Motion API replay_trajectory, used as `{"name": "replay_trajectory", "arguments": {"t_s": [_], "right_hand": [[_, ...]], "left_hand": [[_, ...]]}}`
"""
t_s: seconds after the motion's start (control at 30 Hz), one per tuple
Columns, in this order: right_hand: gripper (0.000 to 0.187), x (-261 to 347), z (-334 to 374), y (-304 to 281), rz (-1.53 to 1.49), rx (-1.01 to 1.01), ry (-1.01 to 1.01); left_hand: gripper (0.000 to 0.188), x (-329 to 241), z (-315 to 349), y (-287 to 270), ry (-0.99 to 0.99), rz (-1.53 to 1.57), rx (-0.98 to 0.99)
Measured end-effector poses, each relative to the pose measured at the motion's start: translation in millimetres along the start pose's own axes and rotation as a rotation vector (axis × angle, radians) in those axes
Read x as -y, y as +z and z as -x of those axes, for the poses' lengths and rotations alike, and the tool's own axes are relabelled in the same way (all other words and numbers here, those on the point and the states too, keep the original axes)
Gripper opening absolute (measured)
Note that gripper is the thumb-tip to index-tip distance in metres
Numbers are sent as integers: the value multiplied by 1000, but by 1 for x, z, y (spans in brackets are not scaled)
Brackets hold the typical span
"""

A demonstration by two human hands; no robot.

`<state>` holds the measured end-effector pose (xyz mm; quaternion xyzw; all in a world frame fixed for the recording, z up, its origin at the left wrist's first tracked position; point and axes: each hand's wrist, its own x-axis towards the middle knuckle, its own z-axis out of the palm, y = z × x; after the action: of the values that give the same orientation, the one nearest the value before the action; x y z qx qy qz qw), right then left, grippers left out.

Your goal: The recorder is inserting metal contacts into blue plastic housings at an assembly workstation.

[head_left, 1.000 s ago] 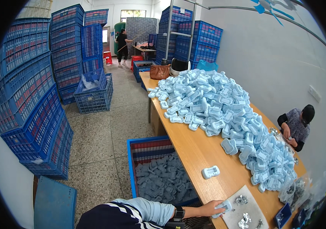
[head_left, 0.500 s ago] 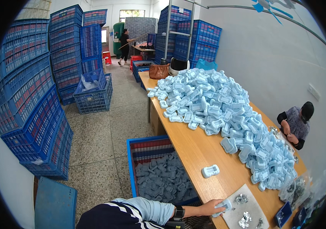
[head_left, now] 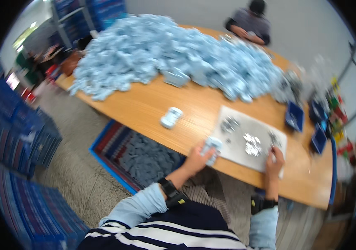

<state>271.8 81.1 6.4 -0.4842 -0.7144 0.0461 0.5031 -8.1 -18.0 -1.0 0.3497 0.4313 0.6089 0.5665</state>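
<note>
Your left hand (head_left: 196,160) is clamped on a light blue plastic piece (head_left: 212,149); the thumb and fingers cover its left side, so its full outline is hidden. The piece sits within the left fingers at the near left corner of a white board (head_left: 237,139); whether it touches the board cannot be told.

Your right hand (head_left: 274,162) is at the board's right side, with its fingertips close together at a small cluster of metal parts (head_left: 273,136). Whether those fingertips grip a part cannot be told (blur softens the whole view).

Between your two sets of fingers lies a bright pile of metal parts (head_left: 252,145). A greyer pile (head_left: 229,124) lies beyond the left fingers, its single parts hard to separate. A second blue piece (head_left: 171,117) rests on the table (head_left: 132,109), to the left of and farther out than your left fingers.

Beyond both hands, a large heap of blue pieces (head_left: 157,54) blurs together. Below and left of your left fingers, the table edge cuts off part of a crate (head_left: 112,171) of grey-looking pieces (head_left: 146,160). Beyond your right fingers and to their right stands a dark blue bin (head_left: 294,116). Across the table, what a co-worker (head_left: 251,23) handles is too small to identify.
</note>
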Motion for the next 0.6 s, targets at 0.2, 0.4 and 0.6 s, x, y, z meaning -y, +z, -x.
{"name": "replay_trajectory", "arguments": {"t_s": [0.2, 0.4, 0.6], "right_hand": [[19, 41, 12, 7, 26, 159, -24], [21, 74, 14, 28, -38, 317, -81], [18, 63, -4, 25, -2, 234, -78]], "left_hand": [[28, -7, 1, 12, -12, -53, 58], [29, -9, 3, 12, -27, -58, 67], [35, -15, -4, 11, -111, 17, 45]]}}
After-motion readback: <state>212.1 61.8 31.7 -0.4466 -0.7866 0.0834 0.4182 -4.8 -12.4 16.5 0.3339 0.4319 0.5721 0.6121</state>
